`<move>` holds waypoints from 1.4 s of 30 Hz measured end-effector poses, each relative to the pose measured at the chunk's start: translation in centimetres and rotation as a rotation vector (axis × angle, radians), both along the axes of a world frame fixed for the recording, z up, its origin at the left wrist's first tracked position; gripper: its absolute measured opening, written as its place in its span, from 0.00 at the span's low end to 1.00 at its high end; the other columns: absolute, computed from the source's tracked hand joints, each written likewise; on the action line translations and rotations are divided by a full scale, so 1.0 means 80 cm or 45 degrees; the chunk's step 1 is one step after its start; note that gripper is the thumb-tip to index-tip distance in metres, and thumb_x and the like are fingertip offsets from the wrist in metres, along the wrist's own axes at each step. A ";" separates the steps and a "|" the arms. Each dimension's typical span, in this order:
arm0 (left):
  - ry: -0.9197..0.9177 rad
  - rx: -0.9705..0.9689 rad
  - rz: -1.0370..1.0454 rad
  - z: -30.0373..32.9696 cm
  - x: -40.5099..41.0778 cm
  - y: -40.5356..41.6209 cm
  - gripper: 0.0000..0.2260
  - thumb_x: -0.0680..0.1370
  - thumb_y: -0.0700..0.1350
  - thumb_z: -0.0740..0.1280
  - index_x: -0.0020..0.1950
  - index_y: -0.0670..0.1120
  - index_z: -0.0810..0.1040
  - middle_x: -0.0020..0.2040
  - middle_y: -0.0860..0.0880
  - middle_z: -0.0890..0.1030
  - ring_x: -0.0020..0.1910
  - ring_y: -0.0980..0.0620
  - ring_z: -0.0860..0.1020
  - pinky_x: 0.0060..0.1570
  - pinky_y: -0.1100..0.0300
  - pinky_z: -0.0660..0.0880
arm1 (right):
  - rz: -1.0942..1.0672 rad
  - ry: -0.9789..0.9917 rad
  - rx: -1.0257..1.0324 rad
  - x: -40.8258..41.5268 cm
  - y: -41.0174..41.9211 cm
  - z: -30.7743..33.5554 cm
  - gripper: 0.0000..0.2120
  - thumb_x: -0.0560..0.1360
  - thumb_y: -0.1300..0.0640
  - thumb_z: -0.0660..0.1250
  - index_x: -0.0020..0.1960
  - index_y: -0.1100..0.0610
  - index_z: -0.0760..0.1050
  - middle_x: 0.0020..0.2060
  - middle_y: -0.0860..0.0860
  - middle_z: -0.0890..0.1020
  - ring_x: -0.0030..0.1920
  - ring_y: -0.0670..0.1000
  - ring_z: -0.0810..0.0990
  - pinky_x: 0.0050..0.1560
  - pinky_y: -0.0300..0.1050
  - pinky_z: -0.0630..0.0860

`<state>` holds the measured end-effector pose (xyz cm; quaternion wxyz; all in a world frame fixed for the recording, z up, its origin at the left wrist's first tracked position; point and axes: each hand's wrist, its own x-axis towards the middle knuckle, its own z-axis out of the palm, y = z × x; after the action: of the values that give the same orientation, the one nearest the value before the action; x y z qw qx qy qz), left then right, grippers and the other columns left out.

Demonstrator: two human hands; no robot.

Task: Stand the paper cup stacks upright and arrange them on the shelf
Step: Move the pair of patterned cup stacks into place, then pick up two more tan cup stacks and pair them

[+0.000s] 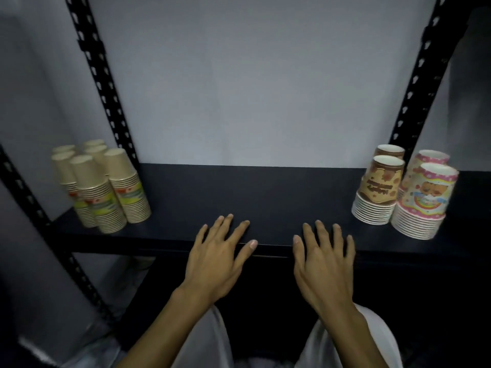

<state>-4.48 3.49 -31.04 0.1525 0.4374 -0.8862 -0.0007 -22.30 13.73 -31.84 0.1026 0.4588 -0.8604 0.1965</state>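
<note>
The task looks finished: tan stacks [106, 187] at left, printed stacks [403, 192] at right, all upright on the shelf [265, 192]. Left hand [218, 251] and right hand [324, 258] rest flat, fingers spread, holding nothing.

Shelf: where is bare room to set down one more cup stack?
The shelf is bare across its middle, between the kraft stacks at left and the brown stacks and pink stacks at right. Both ends are crowded. The left hand and right hand rest open on the front edge.
</note>
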 end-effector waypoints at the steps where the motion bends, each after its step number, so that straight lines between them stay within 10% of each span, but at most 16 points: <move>1: -0.004 0.016 0.042 0.004 0.011 -0.004 0.31 0.80 0.69 0.40 0.82 0.61 0.53 0.84 0.51 0.54 0.83 0.53 0.49 0.80 0.51 0.47 | 0.059 0.002 0.024 0.008 -0.010 0.002 0.35 0.81 0.40 0.40 0.75 0.54 0.73 0.75 0.56 0.73 0.78 0.63 0.65 0.76 0.64 0.54; 19: 0.247 -0.115 0.351 -0.007 0.112 -0.032 0.27 0.82 0.67 0.49 0.77 0.57 0.68 0.79 0.53 0.66 0.79 0.54 0.60 0.78 0.54 0.54 | 0.642 -0.045 0.543 0.089 -0.159 0.054 0.35 0.81 0.32 0.41 0.83 0.46 0.48 0.83 0.55 0.49 0.81 0.68 0.44 0.74 0.77 0.43; 34: 0.802 -0.556 0.617 0.001 0.179 -0.079 0.08 0.77 0.51 0.69 0.43 0.48 0.80 0.41 0.54 0.79 0.42 0.52 0.73 0.43 0.53 0.70 | 0.631 -0.052 0.344 0.111 -0.212 0.059 0.30 0.79 0.31 0.52 0.75 0.42 0.66 0.74 0.51 0.67 0.75 0.59 0.64 0.75 0.67 0.58; 42: 1.099 -0.299 0.741 0.024 0.210 -0.109 0.24 0.77 0.56 0.72 0.67 0.46 0.71 0.60 0.50 0.76 0.57 0.53 0.76 0.54 0.57 0.75 | 1.192 -0.986 -0.072 0.199 -0.274 0.075 0.34 0.74 0.44 0.75 0.75 0.52 0.68 0.63 0.47 0.78 0.63 0.47 0.77 0.65 0.47 0.75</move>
<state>12.31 -5.21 -29.15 0.5452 0.6050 -0.5789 -0.0391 -6.36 -8.22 -25.82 -0.3031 0.6806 -0.5366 0.3961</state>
